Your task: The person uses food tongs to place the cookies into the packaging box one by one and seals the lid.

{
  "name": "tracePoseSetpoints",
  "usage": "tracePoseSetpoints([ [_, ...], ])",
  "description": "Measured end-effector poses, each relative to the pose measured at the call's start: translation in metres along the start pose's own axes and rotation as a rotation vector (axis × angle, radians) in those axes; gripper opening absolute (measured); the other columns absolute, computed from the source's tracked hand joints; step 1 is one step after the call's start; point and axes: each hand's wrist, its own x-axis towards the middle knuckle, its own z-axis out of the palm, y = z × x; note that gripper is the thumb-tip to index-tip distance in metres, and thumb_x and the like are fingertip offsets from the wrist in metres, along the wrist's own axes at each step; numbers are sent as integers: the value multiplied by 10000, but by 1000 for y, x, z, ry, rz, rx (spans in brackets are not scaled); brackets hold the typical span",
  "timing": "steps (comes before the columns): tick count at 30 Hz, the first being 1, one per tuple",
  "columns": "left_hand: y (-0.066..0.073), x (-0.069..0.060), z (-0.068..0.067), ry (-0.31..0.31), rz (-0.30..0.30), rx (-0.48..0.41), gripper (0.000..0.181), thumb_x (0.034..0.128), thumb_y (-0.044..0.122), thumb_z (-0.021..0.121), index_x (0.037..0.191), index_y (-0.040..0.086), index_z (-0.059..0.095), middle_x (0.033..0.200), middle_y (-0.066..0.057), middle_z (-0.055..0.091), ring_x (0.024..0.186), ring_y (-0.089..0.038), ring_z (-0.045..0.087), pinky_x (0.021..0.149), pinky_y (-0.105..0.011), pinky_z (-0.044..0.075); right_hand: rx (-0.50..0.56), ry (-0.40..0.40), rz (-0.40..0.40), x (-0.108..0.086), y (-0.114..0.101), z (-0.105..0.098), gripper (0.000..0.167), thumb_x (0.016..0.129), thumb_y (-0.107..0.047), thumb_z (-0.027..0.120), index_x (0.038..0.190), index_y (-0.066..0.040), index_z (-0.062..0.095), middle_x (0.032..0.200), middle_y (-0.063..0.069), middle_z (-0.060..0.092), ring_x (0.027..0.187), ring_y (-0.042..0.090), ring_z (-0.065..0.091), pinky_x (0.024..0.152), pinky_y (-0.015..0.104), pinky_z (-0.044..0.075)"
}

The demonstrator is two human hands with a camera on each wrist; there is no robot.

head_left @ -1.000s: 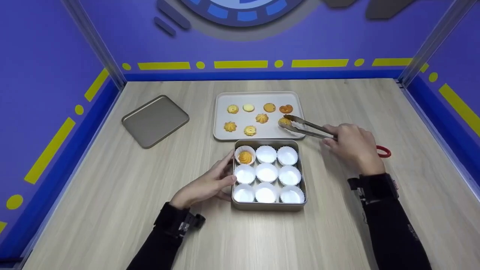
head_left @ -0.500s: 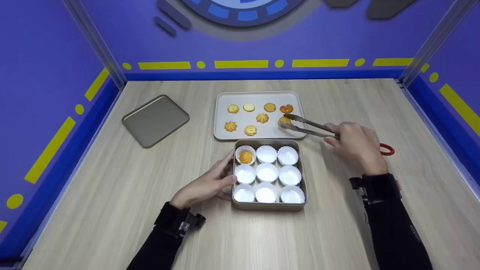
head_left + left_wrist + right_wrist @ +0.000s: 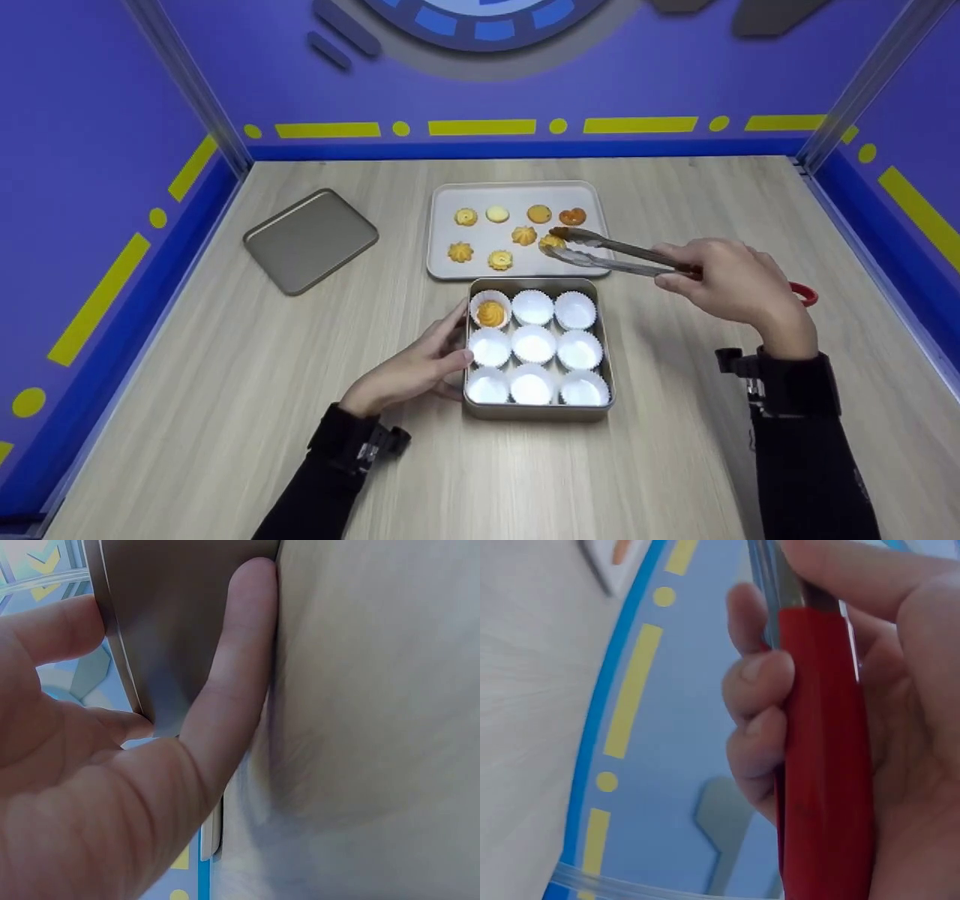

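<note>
The right hand (image 3: 739, 285) grips metal tongs (image 3: 630, 255); in the right wrist view its fingers curl round their red handle (image 3: 825, 757). The tong tips lie on either side of a swirled cookie (image 3: 553, 241) at the right of the pale tray (image 3: 480, 271); whether they press on it I cannot tell. My left hand (image 3: 412, 371) rests against the left wall of a square tin (image 3: 536, 412), fingers spread and fairly straight, also in the left wrist view (image 3: 150, 757). The tin holds several white paper cups (image 3: 533, 345); the back-left one holds a piped cookie (image 3: 490, 313).
Several other cookies lie on the pale tray, among them a pretzel-like one (image 3: 572, 217) and a star-shaped one (image 3: 460, 252). A dark, shallow rectangular tray or lid (image 3: 311, 241) lies at the back left. Blue panels (image 3: 525, 90) stand behind and beside the table.
The right hand has moved to the right and slightly back. The swirled cookie at the tong tips has shifted left on or over the tray. The left hand and tin have stayed put.
</note>
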Motion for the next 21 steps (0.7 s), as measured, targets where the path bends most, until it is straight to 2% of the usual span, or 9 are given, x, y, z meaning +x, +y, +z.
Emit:
tracePoseSetpoints([
  [2, 0, 0, 0, -5, 5, 1, 868, 1099, 204, 576, 1716, 377, -9, 1743, -150, 28, 1262, -384, 600, 852, -502, 681, 7, -16, -29, -4, -5, -5, 469, 997, -356, 757, 1449, -252, 687, 1119, 45, 765, 792, 201, 547, 589, 352, 380],
  [6, -1, 1, -1, -5, 18, 16, 852, 1105, 207, 571, 1723, 333, -2, 1746, -171, 13, 1286, -400, 578, 851, -498, 682, 33, -75, -78, -9, -13, -10, 452, 984, -346, 776, 1420, -244, 712, 998, -19, 734, 757, 171, 525, 577, 316, 369],
  [11, -2, 1, -1, 4, 16, 31, 848, 1104, 213, 576, 1725, 319, 8, 1756, -176, -4, 1288, -417, 585, 842, -494, 684, 59, -164, -125, -9, -20, -10, 447, 971, -315, 792, 1406, -244, 721, 1147, -6, 778, 851, 163, 595, 650, 323, 422],
  [15, -2, 2, -1, 6, 11, 31, 852, 1101, 220, 581, 1725, 326, 10, 1759, -169, -5, 1302, -420, 574, 846, -492, 683, 37, -193, -120, -8, -24, -6, 462, 962, -320, 799, 1410, -243, 717, 1250, 16, 768, 892, 169, 610, 664, 326, 419],
  [21, -2, 2, -1, 8, 9, 25, 856, 1095, 227, 589, 1725, 326, 18, 1750, -166, 30, 1300, -417, 560, 833, -495, 686, 6, -204, -78, -6, -29, -2, 471, 952, -346, 805, 1411, -301, 711, 1058, -53, 751, 748, 155, 533, 582, 312, 351],
])
